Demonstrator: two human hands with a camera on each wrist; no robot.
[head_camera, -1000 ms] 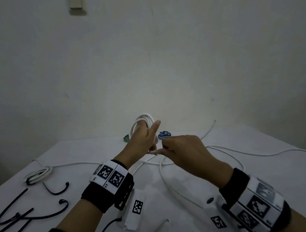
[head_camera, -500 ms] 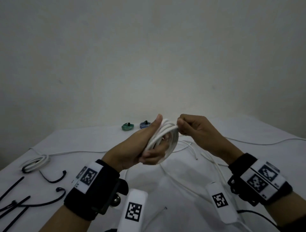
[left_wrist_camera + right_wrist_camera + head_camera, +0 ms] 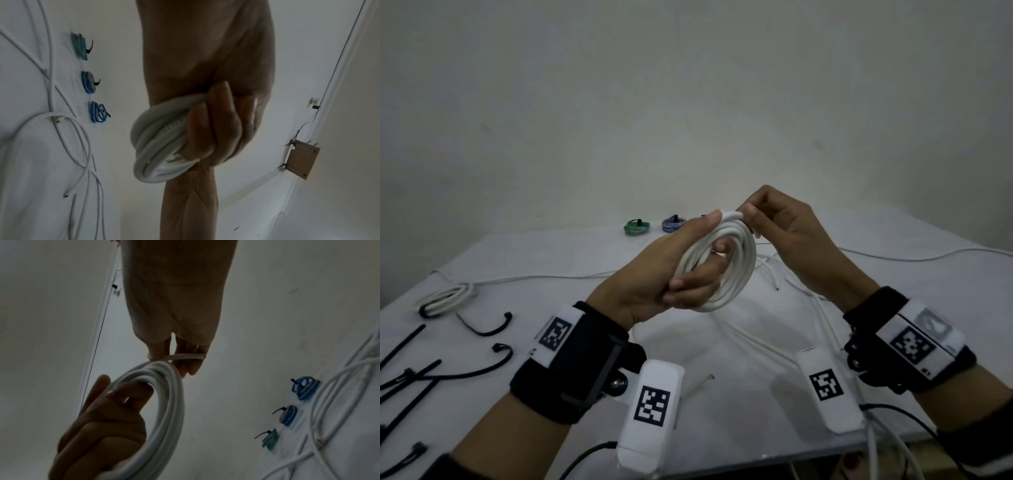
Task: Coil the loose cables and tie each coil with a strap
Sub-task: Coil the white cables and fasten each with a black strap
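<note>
A white cable coil (image 3: pixel 726 267) (image 3: pixel 156 146) (image 3: pixel 162 410) is held up above the table. My left hand (image 3: pixel 671 270) (image 3: pixel 216 129) grips its near side, fingers curled through the loop and thumb along the top. My right hand (image 3: pixel 767 222) (image 3: pixel 180 356) pinches the cable's end (image 3: pixel 734 216) (image 3: pixel 185 356) at the top of the coil. Loose white cables (image 3: pixel 808 308) (image 3: pixel 82 146) (image 3: pixel 339 410) lie on the table below. Black straps (image 3: pixel 482 329) lie at the left.
A tied white coil (image 3: pixel 445 298) lies at the far left. A green coil (image 3: pixel 637 228) (image 3: pixel 79 46) (image 3: pixel 271 441) and blue coils (image 3: pixel 673 224) (image 3: pixel 88 82) (image 3: pixel 289 414), each tied, sit by the wall. The white table (image 3: pixel 551 260) ends close to me.
Both hands rose from the table with the white coil and came nearer. My right hand went from the loose cable to pinching the cable end at the coil's top.
</note>
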